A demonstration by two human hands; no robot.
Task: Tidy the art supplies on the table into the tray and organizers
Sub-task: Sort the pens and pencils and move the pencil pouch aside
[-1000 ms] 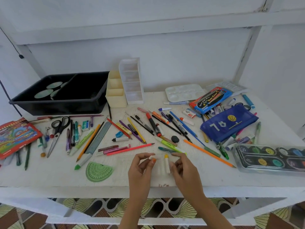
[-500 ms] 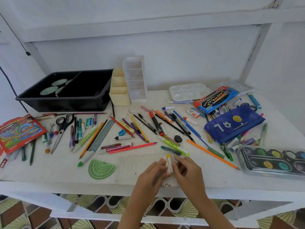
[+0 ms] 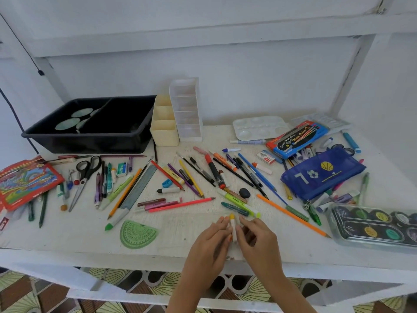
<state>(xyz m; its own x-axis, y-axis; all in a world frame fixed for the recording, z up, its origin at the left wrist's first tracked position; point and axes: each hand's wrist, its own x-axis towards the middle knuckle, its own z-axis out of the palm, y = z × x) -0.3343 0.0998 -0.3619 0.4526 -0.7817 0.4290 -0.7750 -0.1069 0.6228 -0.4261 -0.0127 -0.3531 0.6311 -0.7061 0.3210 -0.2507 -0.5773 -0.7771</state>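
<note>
Near the table's front edge my left hand [image 3: 212, 242] and my right hand [image 3: 259, 240] meet around small white markers [image 3: 233, 227], one with a yellow tip and one with an orange tip. Fingers of both hands pinch them upright against the tabletop. A black tray [image 3: 90, 141] stands at the back left, with a cream organizer [image 3: 163, 132] and a clear organizer [image 3: 188, 114] beside it. Pens, pencils and markers [image 3: 196, 177] lie scattered across the middle.
Scissors [image 3: 84, 175] and a red pencil box [image 3: 24, 181] lie at the left. A green protractor [image 3: 137, 233] sits near the front. At the right are a blue pencil pouch [image 3: 322, 172], a paint set [image 3: 374, 227], a white palette [image 3: 259, 129] and a blue colour-pencil box [image 3: 297, 138].
My hands have come together from slightly apart. The left hand's marker now lies against the one in the right hand, and both hands hold the pair.
</note>
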